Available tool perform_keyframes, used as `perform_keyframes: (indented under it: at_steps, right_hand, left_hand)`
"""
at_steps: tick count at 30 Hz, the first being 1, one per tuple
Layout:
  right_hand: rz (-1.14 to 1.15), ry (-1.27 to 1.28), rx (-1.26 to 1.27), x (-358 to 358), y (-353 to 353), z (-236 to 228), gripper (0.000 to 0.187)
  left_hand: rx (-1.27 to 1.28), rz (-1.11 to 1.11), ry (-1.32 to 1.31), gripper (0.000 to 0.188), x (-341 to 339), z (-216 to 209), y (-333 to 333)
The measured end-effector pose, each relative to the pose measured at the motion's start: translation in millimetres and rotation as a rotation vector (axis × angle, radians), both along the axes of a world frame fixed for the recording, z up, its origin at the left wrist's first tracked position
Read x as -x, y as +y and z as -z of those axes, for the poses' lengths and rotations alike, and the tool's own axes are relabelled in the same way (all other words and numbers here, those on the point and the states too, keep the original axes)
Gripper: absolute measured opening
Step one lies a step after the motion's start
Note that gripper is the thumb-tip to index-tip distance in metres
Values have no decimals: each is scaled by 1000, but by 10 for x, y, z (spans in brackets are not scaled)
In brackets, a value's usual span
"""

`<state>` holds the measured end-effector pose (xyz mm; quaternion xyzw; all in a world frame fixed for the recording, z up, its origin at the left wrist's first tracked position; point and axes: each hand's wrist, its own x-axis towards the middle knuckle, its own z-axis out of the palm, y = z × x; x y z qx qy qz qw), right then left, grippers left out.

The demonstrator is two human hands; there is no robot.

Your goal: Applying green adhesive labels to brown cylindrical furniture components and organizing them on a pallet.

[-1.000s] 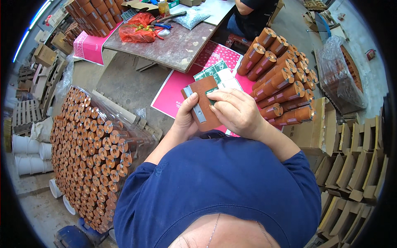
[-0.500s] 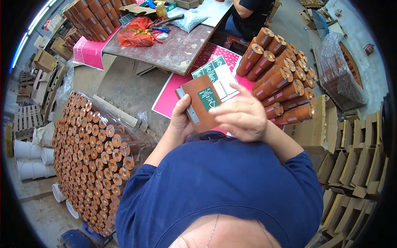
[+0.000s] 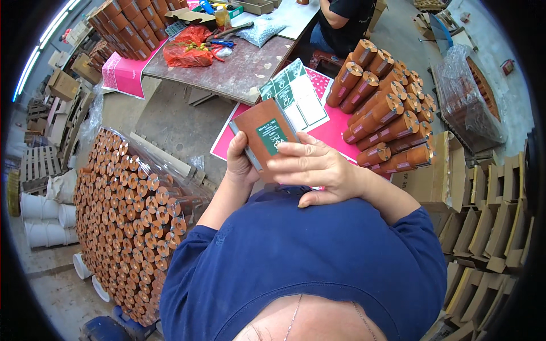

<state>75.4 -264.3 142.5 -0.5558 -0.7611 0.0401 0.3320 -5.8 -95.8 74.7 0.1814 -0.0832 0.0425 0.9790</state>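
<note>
My left hand [image 3: 241,161] grips a brown piece [image 3: 253,121] by its left edge, thumb on the front, other fingers hidden behind. Metal strips run along its sides, and a green label [image 3: 272,134] with white print sits on its face. Across the lower part of that label lies my right hand [image 3: 318,169], its fingers stretched out and slightly apart, thumb pointing down toward my shirt. Behind the brown piece shows a sheet of green and white stickers [image 3: 307,105], some spots bare white. Whether anything holds that sheet I cannot tell.
Brown cylinders [image 3: 392,108] are piled at the right, beside a carton [image 3: 435,184]. A large plastic-wrapped stack of cylinders [image 3: 122,210] stands at the left. Ahead, a worktable [image 3: 227,79] bears a red plastic bag [image 3: 187,48]. A person [image 3: 341,25] sits beyond; cardboard trays [image 3: 483,221] fill the right.
My right hand has moved left and turned downward, its fingers now over the label. The brown piece has shifted slightly left and up in my left hand. The sticker sheet appears shifted upward.
</note>
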Motion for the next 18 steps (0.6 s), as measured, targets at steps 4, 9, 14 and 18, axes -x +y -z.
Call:
perform_keyframes:
  at_steps: [4,9,14,18]
  right_hand:
    - [-10,317,-77,-80,-30,-128,35]
    - [262,-112,-106,-26,130,56,47]
    - [194,362,-129,-155,-32,240,50]
    - [567,880,-5,-287,-55,385,83]
  left_hand:
    - [-76,-8,20,69,-12,-31,8]
    - [-146,-70,101,64,-68,-62,-146]
    - [-525,-173,170,62,-223,-23,-65]
    - [-863,-260,240,67,-349,139,-223]
